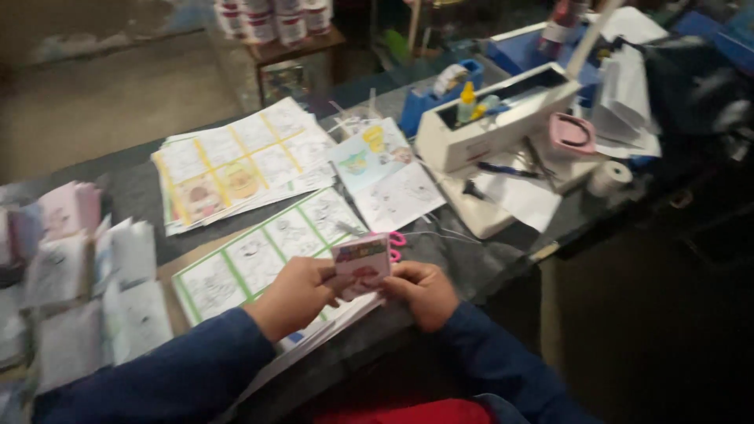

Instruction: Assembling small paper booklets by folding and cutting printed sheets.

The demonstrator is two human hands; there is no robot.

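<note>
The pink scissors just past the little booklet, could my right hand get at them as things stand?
Probably yes, once freed: the pink scissors lie uncovered on the table just beyond the right hand, but that hand and the left hand both grip the small booklet.

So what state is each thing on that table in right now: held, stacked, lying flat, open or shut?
Small pink booklet: held upright between both hands.
Left hand: gripping the booklet's left edge.
Right hand: gripping its right edge.
Green-bordered sheets: lying flat, uncut.
Yellow-bordered sheets: stacked flat, slightly fanned.
Small folded booklets: piled in loose stacks.
White machine: top open, bottles inside.
White tape roll: lying on its side.
</note>
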